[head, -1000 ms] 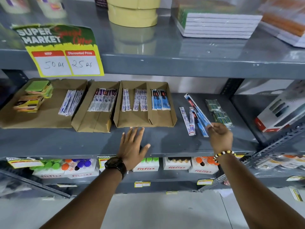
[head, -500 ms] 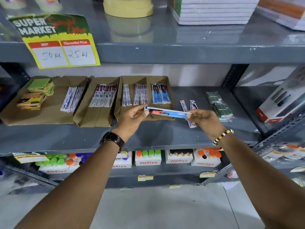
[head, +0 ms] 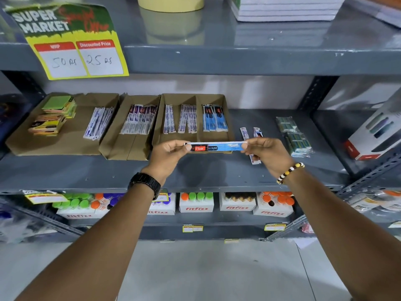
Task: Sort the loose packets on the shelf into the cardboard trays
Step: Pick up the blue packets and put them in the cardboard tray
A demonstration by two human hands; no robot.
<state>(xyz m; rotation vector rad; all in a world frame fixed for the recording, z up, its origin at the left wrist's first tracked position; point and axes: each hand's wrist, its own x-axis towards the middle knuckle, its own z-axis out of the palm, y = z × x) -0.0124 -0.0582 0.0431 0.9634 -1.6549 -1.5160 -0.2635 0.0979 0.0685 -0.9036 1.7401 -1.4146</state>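
I hold a long blue packet (head: 219,147) with a red label level in front of the middle shelf. My left hand (head: 168,153) pinches its left end and my right hand (head: 268,153) pinches its right end. Behind it stands a two-compartment cardboard tray (head: 229,127); its right compartment holds matching blue packets (head: 214,121), its left one white packets (head: 188,121). Two more cardboard trays (head: 121,146) to the left carry other packets. Loose white packets (head: 244,133) lie on the shelf just past my right hand, partly hidden by it.
Green wrapped packs (head: 297,140) lie on the shelf at the right, beside a white and red box (head: 377,135). Sticky note stacks (head: 54,116) sit in the far left tray. A price sign (head: 71,42) hangs from the upper shelf. Boxes of bottles (head: 196,204) fill the lower shelf.
My right hand lifted the blue packet off the loose pile and brought it leftward; my left hand rose from the shelf edge and took its other end. Both hands now hold it level.
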